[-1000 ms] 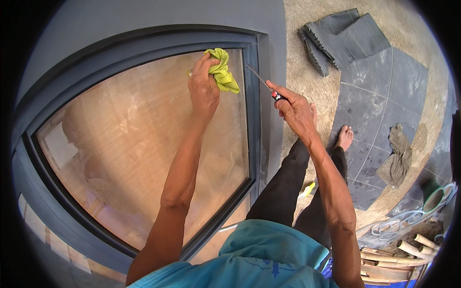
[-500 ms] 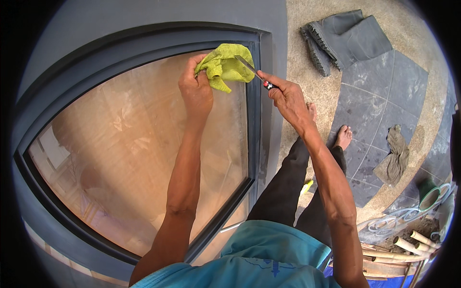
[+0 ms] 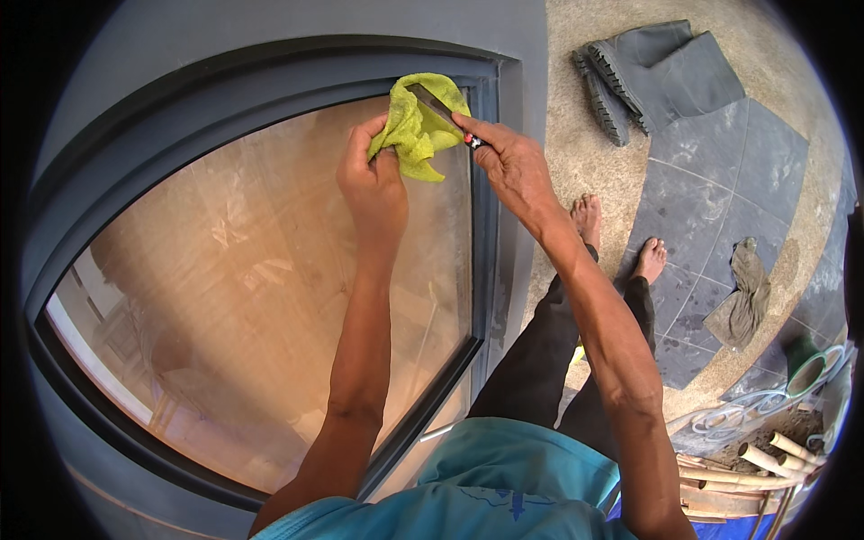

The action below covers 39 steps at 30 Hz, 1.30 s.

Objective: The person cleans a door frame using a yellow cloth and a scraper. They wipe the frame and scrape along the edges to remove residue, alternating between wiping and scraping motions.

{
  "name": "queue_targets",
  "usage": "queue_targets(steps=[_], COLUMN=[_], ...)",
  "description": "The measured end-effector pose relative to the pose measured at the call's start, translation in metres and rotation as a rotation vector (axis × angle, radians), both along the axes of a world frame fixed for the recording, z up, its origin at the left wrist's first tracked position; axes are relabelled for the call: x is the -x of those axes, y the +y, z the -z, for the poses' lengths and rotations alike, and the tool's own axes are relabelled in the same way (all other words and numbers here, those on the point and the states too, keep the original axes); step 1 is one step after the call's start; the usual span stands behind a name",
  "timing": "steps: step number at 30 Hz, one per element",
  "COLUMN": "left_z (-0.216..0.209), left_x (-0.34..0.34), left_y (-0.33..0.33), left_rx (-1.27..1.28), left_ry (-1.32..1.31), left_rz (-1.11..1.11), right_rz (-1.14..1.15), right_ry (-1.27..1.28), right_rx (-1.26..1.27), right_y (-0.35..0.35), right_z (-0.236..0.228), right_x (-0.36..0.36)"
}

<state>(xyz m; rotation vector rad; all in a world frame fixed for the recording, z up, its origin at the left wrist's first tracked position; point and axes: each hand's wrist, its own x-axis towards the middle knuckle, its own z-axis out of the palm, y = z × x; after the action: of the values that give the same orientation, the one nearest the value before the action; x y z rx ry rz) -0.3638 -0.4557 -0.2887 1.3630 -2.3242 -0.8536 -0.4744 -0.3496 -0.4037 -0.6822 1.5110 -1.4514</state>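
Note:
My left hand (image 3: 373, 180) grips a yellow-green cloth (image 3: 411, 139), which is bunched and spread open above the upper right corner of a glass pane (image 3: 270, 279). Closed around a black and red handle, my right hand (image 3: 517, 171) holds a knife (image 3: 434, 103) by its grip. Its narrow grey blade points up and left and lies against the cloth. Part of my left hand's fingers is hidden behind the cloth.
A dark grey frame (image 3: 486, 225) surrounds the glass. On the right, rubber boots (image 3: 666, 72) lie at the edge of dark floor tiles (image 3: 697, 198), with a crumpled brown cloth (image 3: 745, 292) nearer. Farther right are a hose (image 3: 733, 414), a green container (image 3: 803, 369) and bamboo poles (image 3: 765, 461).
My right hand has moved left with the knife, and the blade now reaches farther across the cloth. The cloth has gathered in more, and my left hand has shifted slightly right.

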Motion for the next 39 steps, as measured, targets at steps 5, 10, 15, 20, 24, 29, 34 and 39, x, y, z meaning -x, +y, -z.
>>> queue_targets(steps=[5,10,15,20,24,29,34,39], left_z=[-0.001,0.02,0.055,0.098,0.123,0.149,0.166,0.191], left_x=[0.006,0.007,0.003,0.005,0.007,0.006,0.008,0.002], left_y=[0.013,0.021,0.023,0.028,0.025,0.018,0.011,0.004], left_rx=[-0.007,-0.029,-0.091,-0.176,-0.238,-0.284,-0.357,-0.338], left_ry=[0.102,0.193,0.106,0.183,0.227,0.192,0.222,0.194], left_rz=[-0.052,-0.115,-0.192,-0.238,-0.257,-0.249,-0.296,-0.257], right_rz=[0.06,0.105,0.049,0.157,0.173,0.147,0.094,0.13], right_ry=[0.01,0.013,0.118,0.11,0.107,0.07,0.09,0.129], right_rx=[0.017,-0.033,-0.122,-0.093,-0.105,-0.226,-0.333,-0.32], right_y=[-0.013,-0.019,-0.022,-0.028,-0.03,-0.034,-0.037,-0.04], right_z=[-0.006,0.017,0.061,0.104,0.126,0.145,0.145,0.134], right_x=[-0.009,-0.023,-0.033,-0.045,-0.047,-0.05,-0.043,-0.044])
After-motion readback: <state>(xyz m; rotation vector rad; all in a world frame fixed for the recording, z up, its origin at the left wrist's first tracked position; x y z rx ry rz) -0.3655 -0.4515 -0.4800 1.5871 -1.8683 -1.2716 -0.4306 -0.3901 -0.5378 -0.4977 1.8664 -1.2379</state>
